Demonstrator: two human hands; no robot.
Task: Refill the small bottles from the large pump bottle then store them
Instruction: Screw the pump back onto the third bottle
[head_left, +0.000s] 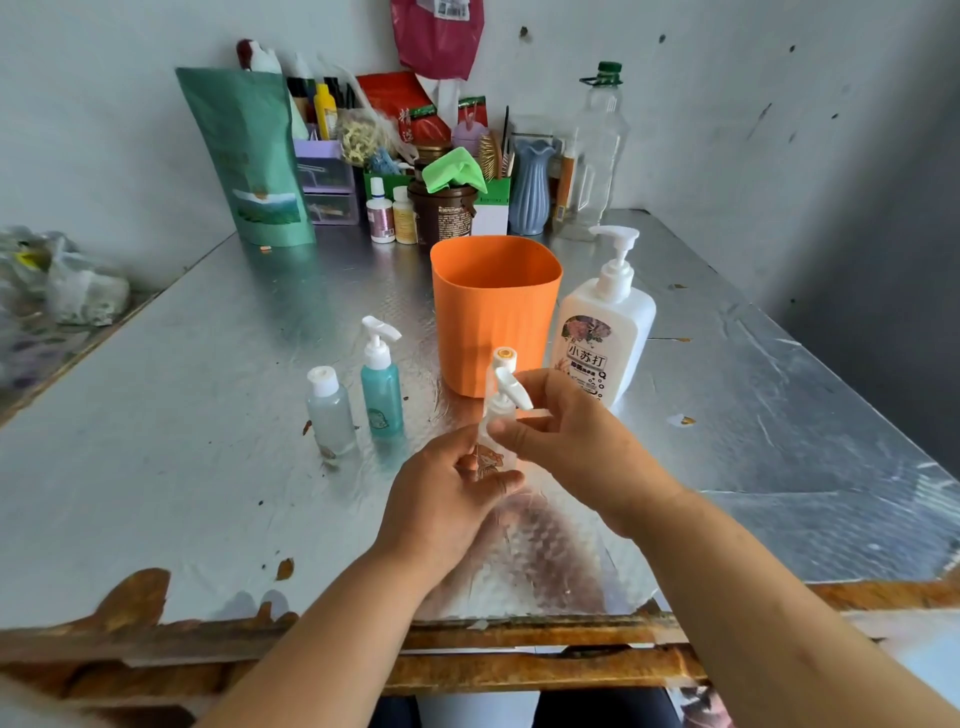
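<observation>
The small clear pump bottle (497, 410) stands upright over the middle of the foil-covered surface (208, 493), long axis vertical, its white pump head (512, 387) with the spout pointing right and towards the near edge. The left hand (441, 499) wraps curled fingers round the frosted plastic body from the left. The right hand (566, 441) pinches the white collar under the pump head. Behind, towards the far edge, are a ribbed orange cup (496, 312) and the large white pump bottle (605, 332), upright. To the left stand a teal pump bottle (382, 395) and a frosted flip-cap bottle (331, 413)
</observation>
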